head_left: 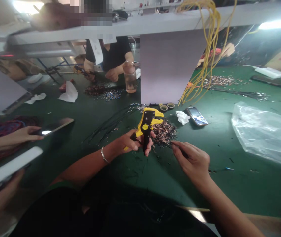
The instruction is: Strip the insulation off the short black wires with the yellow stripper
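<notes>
My left hand [130, 143] is wrapped round the handles of a yellow and black wire stripper [147, 124], which stands upright with its jaws up. A bracelet sits on that wrist. My right hand [192, 159] pinches thin dark wires [177, 146] at the fingertips, just right of the stripper. A pile of short stripped wire pieces [163, 131] lies on the green table [229, 184] right behind both hands. Long black wires [110, 123] fan out to the left of the pile.
A phone [196, 116], crumpled tissue [182, 117] and tape rolls [167, 106] lie behind the pile. A clear plastic bag [266, 135] is at right. Yellow cables [208, 49] hang by a white divider [167, 65]. Other people's hands hold phones [53, 126] at left; another person works opposite beside a bottle [129, 77].
</notes>
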`<state>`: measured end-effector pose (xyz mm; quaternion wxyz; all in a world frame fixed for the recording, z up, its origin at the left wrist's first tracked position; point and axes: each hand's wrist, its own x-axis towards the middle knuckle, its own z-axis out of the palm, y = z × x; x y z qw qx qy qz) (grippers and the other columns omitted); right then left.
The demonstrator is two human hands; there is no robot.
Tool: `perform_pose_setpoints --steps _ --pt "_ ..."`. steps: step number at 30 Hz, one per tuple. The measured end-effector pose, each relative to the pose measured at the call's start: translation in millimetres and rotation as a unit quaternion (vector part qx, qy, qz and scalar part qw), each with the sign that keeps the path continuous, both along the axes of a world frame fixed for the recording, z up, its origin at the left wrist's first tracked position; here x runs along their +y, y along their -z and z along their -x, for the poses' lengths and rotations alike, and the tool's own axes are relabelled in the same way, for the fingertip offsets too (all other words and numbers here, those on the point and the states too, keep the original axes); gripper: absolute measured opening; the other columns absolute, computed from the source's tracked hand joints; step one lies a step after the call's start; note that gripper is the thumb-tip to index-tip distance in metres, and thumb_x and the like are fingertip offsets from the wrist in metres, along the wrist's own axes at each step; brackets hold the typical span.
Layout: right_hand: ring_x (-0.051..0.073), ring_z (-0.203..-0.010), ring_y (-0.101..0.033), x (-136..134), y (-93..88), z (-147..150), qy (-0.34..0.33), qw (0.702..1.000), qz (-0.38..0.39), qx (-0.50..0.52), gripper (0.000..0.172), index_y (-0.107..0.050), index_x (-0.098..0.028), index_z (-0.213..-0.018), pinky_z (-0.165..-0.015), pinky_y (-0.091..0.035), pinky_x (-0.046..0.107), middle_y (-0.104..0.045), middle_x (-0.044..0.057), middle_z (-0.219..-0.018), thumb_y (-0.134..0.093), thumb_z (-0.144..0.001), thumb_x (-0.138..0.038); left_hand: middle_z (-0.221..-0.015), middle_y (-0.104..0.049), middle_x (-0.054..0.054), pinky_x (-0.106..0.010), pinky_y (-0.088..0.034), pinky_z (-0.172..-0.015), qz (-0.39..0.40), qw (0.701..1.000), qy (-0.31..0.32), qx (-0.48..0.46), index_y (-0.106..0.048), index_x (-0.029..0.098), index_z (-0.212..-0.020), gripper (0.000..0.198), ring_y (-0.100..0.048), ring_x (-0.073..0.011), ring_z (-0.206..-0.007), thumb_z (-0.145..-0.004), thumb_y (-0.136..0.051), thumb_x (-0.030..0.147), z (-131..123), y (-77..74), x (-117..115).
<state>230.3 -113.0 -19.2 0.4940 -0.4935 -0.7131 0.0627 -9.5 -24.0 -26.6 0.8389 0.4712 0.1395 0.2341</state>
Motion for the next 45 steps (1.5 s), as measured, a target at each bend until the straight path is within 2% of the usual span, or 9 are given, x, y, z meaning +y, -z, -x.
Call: perform_pose_setpoints --steps 8,14,17,23,36,45 --pt "0.010 -0.048 -0.054 0.1 -1.8 0.2 0.018 1.000 -0.004 -0.003 0.013 -0.072 -0.013 -0.088 -0.048 -0.044 0.023 -0.061 0.000 -0.062 -0.060 -0.090 -0.016 -0.087 -0.066 -0.007 -0.043 -0.050 -0.073 0.003 1.000 0.000 -0.001 -0.062 0.017 -0.116 0.062 -0.061 -0.0247 -0.075 -0.054 -0.066 0.018 -2.4 -3.2 -0.7" --pt "0.010 -0.048 -0.054 2.7 -4.4 -6.0 0.087 0.996 -0.009 -0.009 0.015 -0.072 -0.014 -0.083 -0.049 -0.044 0.023 -0.060 0.000 -0.060 -0.059 -0.090 -0.017 -0.087 -0.065 -0.008 -0.044 -0.051 -0.073 0.006 1.000 -0.001 0.007 -0.061 0.014 -0.119 0.066 -0.062 -0.0255 -0.076 -0.053 -0.066 0.017 -2.6 -3.5 -0.9" --pt "0.011 -0.049 -0.056 3.0 -6.2 -9.0 0.099 0.995 -0.028 0.000 0.014 -0.071 -0.014 -0.081 -0.051 -0.046 0.024 -0.060 -0.001 -0.060 -0.060 -0.089 -0.016 -0.087 -0.066 -0.008 -0.044 -0.051 -0.072 0.008 1.000 -0.006 0.008 -0.062 0.014 -0.117 0.065 -0.061 -0.0256 -0.075 -0.052 -0.066 0.018 -1.7 -2.2 -0.4" --pt "0.013 -0.051 -0.059 0.6 -8.6 -9.9 0.098 0.995 -0.034 0.010 0.012 -0.072 -0.015 -0.081 -0.052 -0.047 0.025 -0.063 0.000 -0.061 -0.061 -0.088 -0.016 -0.087 -0.065 -0.008 -0.046 -0.051 -0.074 -0.017 0.999 -0.006 0.034 -0.062 0.016 -0.118 0.065 -0.062 -0.0268 -0.076 -0.053 -0.067 0.024 0.1 -2.2 0.1" --pt "0.010 -0.046 -0.051 -1.4 -16.3 -7.6 0.079 0.997 -0.015 -0.016 0.016 -0.072 -0.015 -0.079 -0.047 -0.043 0.024 -0.058 -0.002 -0.057 -0.058 -0.088 -0.017 -0.089 -0.066 -0.007 -0.042 -0.051 -0.075 -0.005 1.000 0.004 0.021 -0.059 0.014 -0.119 0.065 -0.062 -0.0250 -0.077 -0.054 -0.063 0.020 0.0 1.2 0.6" --pt "0.010 -0.047 -0.051 0.1 -11.3 -9.0 0.083 0.996 0.017 -0.013 0.018 -0.074 -0.017 -0.081 -0.048 -0.043 0.024 -0.058 -0.002 -0.057 -0.058 -0.089 -0.022 -0.089 -0.066 -0.006 -0.043 -0.050 -0.075 0.001 1.000 0.008 0.014 -0.062 0.019 -0.118 0.065 -0.061 -0.0260 -0.077 -0.054 -0.064 0.019 0.5 0.5 0.0"
